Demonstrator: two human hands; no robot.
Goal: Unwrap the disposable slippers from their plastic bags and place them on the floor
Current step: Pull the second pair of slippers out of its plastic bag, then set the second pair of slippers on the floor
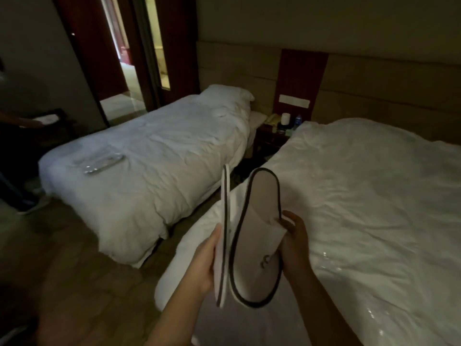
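Above the bed edge (204, 218), each hand's fingers half-hidden, gripping one slipper: left (203, 260), right (295, 248).

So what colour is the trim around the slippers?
Dark, black or dark brown, edging the white slippers; head view.

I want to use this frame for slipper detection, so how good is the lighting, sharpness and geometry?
Head view: dim, with dark, vignetted corners; the brightest patch is the doorway. Slippers are soft but readable, with a clear dark trim. There is glare on plastic on the right bed. Wide-angle bending shows at the edges.
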